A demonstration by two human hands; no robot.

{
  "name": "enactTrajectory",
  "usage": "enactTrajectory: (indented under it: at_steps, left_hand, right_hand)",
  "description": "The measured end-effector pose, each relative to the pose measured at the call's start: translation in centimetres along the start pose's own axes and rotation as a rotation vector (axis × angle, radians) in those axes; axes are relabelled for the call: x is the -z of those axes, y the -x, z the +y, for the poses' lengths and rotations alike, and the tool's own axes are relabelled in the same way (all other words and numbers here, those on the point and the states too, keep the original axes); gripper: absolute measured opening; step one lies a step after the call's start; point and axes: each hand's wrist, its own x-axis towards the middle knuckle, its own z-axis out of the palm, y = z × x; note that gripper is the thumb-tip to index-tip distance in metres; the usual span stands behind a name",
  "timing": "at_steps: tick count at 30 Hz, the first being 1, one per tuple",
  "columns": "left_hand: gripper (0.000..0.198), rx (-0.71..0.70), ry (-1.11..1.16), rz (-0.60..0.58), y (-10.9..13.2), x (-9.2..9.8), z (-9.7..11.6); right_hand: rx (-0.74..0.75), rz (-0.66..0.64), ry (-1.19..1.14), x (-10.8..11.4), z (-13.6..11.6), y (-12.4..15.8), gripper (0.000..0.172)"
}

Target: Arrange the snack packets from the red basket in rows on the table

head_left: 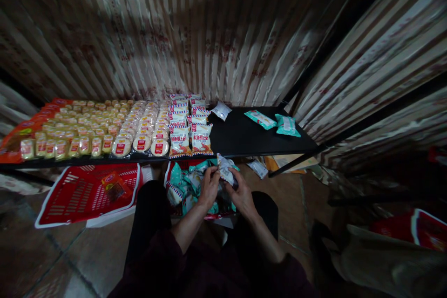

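Between my two hands is a white snack bag (226,168), held just in front of the shelf's edge. My left hand (208,187) pinches its left side, and my right hand (240,192) grips it from the right. Below them stands a red basket (166,174) filled with teal snack bags (191,179) and some white ones. On the black shelf (237,137), upright white-and-orange snack bags (200,139) form two columns. A white bag (221,111) lies flat to the right of these columns, and two teal bags (287,125) lie farther right.
Round wrapped cakes (142,143), small yellow packets (84,144) and orange packs (17,132) fill the shelf's left side. A red basket (70,195) with one orange pack sits below. A silvery bag (258,168) lies under the shelf. Someone's leg (377,256) is at right.
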Motion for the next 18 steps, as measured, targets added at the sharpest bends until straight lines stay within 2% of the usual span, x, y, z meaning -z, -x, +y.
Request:
enactTrajectory:
  at_steps: [3, 9, 18]
  left_hand:
    - [0.029, 0.045, 0.058, 0.016, -0.1, 0.6, 0.0]
    - [0.026, 0.142, 0.054, 0.131, -0.4, 1.6, -0.9]
    - [0.038, 0.286, 0.166, 0.13, -0.1, 1.7, -1.9]
  right_hand:
    - [-0.131, -0.006, -0.085, 0.4, -0.9, -0.1, 0.051]
    - [-0.322, 0.028, -0.39, 1.5, -2.8, -0.5, 0.056]
    - [-0.585, 0.06, -0.821, 0.7, -2.4, 0.6, 0.041]
